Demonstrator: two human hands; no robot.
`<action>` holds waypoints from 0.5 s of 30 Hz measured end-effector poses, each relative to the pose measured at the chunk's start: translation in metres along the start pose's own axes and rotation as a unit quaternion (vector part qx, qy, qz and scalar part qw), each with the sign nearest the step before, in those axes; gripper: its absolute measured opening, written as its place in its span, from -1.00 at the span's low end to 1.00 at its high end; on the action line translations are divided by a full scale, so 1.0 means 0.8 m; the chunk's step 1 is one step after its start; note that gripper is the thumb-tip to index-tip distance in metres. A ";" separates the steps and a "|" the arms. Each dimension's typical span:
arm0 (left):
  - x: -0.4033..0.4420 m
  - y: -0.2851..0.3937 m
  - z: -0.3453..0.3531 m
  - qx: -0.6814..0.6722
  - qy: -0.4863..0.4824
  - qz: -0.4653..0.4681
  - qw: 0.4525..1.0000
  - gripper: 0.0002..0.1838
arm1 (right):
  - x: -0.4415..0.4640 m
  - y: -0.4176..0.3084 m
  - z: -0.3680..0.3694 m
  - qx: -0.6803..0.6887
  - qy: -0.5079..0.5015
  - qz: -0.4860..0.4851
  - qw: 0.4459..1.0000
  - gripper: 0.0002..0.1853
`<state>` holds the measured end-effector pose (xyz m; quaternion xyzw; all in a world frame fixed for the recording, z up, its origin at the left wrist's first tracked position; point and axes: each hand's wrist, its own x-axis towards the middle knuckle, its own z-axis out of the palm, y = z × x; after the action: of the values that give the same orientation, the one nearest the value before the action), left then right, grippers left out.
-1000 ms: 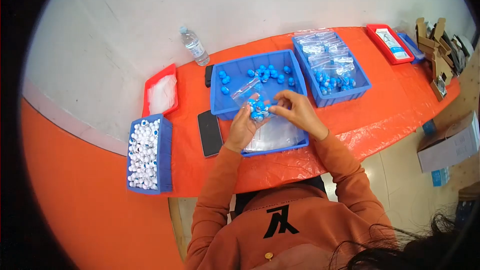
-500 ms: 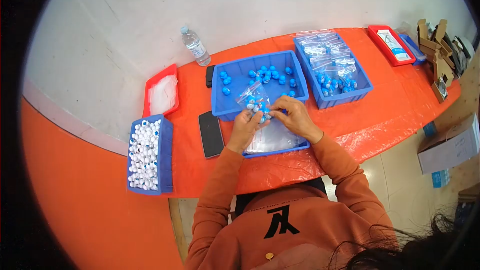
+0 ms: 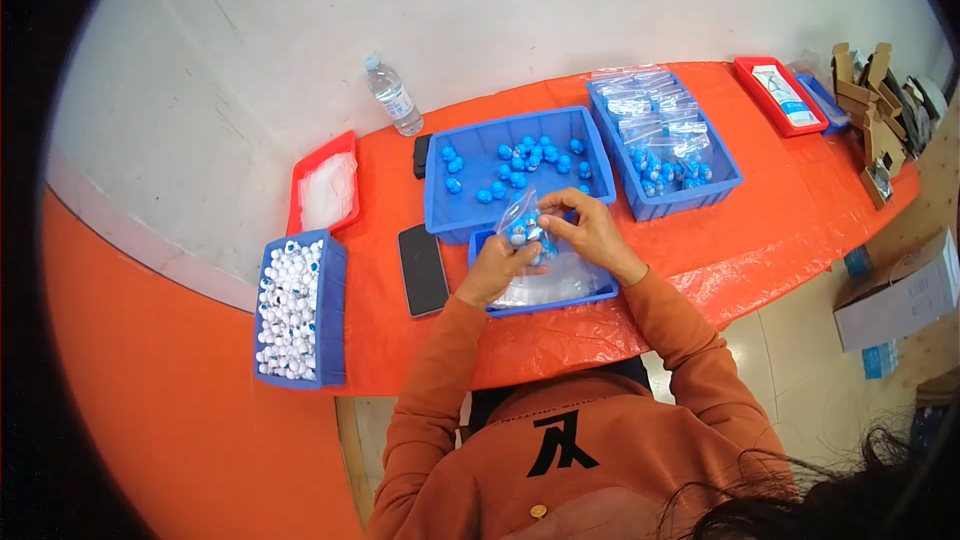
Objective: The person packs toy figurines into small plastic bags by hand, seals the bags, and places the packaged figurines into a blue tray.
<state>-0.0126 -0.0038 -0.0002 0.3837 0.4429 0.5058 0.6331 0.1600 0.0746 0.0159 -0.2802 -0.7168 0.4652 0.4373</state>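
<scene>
A clear zip bag [image 3: 519,217] with several blue-and-white balls inside is held between my two hands. My left hand [image 3: 490,270] is closed on its lower left side. My right hand [image 3: 588,232] is closed at its right edge, fingertips pinched against the plastic. Below the bag lies a shallow blue tray [image 3: 553,307] of flat clear bags [image 3: 560,283]. Just beyond my hands a larger blue bin [image 3: 447,223] holds loose blue balls [image 3: 518,180].
At right stands a blue bin [image 3: 690,202] of filled bags [image 3: 668,152]. A blue bin [image 3: 333,315] of white balls [image 3: 288,310] is at left, near a red tray [image 3: 327,190]. A phone [image 3: 424,270], water bottle [image 3: 395,97] and another red tray [image 3: 782,97] also lie around.
The bag has come down and toward me, off the larger bin's near edge, showing more blue balls there. Both hands remain on the bag; its top now stands narrower.
</scene>
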 end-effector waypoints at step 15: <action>-0.003 0.000 0.009 0.007 -0.002 -0.015 1.000 -0.61 | 0.049 -0.063 -0.048 -0.235 -0.182 -0.226 0.928 -0.82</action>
<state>-0.0062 -0.0061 0.0025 0.3827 0.4510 0.4923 0.6386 0.1766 0.1018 0.0836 -0.1161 -0.9172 0.2151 0.3145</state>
